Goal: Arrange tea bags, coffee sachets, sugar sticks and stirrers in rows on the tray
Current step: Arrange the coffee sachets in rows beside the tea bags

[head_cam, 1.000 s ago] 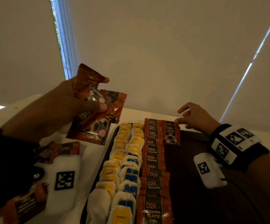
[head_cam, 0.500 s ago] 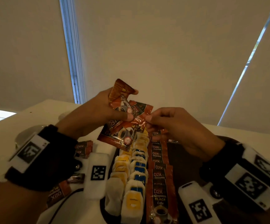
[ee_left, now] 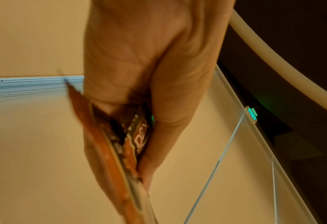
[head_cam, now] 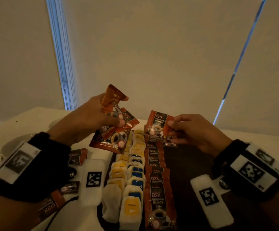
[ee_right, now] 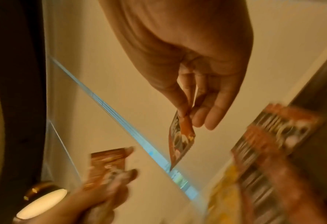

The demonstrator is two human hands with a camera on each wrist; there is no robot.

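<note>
1. Two hands are raised over our dark tray [head_cam: 185, 164]. Our left hand [head_cam: 85, 120] grips a fanned bundle of sachets [head_cam: 117, 130], glossy crinkled orange-brown foil, thumb pressed on the front and fingers curled behind.
2. Our right hand [head_cam: 197, 130] pinches one flat rectangular sachet [head_cam: 158, 125] by its edge between thumb and forefinger, the other fingers relaxed beneath.
3. Below our fingertips, papery tea bags [head_cam: 132, 189] with yellow and blue tags lie in two rows beside a sachet row [head_cam: 157, 180].
</note>
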